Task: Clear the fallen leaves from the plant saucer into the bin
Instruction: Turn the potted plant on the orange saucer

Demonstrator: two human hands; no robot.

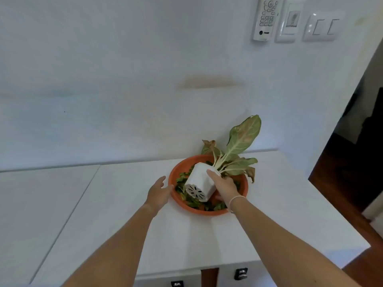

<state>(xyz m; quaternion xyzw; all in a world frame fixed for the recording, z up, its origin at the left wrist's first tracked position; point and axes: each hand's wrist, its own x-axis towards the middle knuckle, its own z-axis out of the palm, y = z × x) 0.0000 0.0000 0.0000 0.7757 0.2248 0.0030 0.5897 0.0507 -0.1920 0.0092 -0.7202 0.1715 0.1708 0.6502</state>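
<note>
An orange plant saucer [244, 184] sits on the white tabletop near the wall. Several green fallen leaves [182, 179] lie in it. A white plant pot [200, 182] is tilted over the saucer, its holed base facing me and its plant [240, 148] leaning toward the wall. My right hand [224, 186] grips the pot's side near its rim. My left hand [159, 192] hovers with fingers apart at the saucer's left rim, holding nothing. No bin is in view.
The white tabletop [196, 235] ends at a front edge with drawers below and a right edge beside a dark wooden floor [342, 183]. A white wall stands close behind, with a remote holder [266, 19] and switches [323, 27] high up.
</note>
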